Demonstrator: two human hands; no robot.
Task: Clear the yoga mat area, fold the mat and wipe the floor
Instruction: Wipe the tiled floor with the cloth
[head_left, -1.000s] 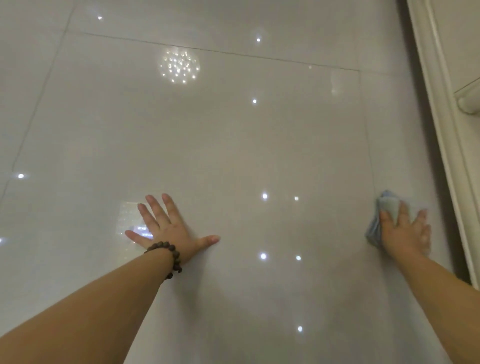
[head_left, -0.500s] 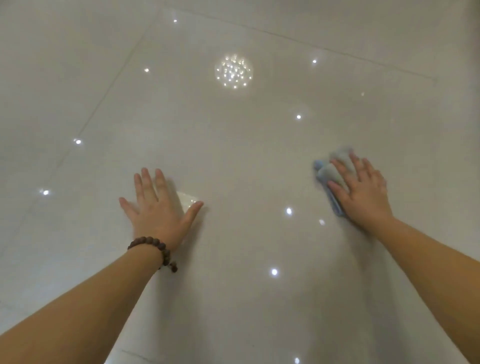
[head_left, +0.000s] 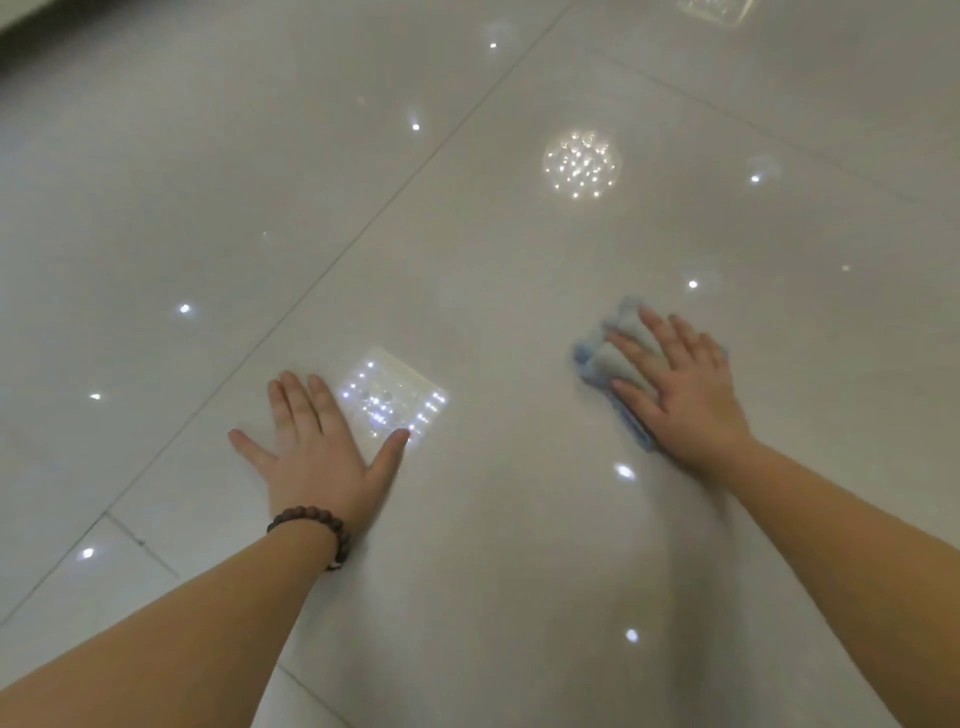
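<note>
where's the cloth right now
In the head view the blue cloth lies on the glossy tiled floor right of centre, pressed flat under the right hand, well apart from the left hand.

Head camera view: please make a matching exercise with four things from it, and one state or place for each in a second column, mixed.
Things:
1. left hand
2. right hand
3. crumpled light blue cloth
4. dark brown bead bracelet

States:
A. pressed under a palm against the glossy pale tiled floor
B. worn around a wrist
C. flat on bare tile, fingers spread
D. lying on top of fabric

Pairs: 1-C, 2-D, 3-A, 4-B
</note>
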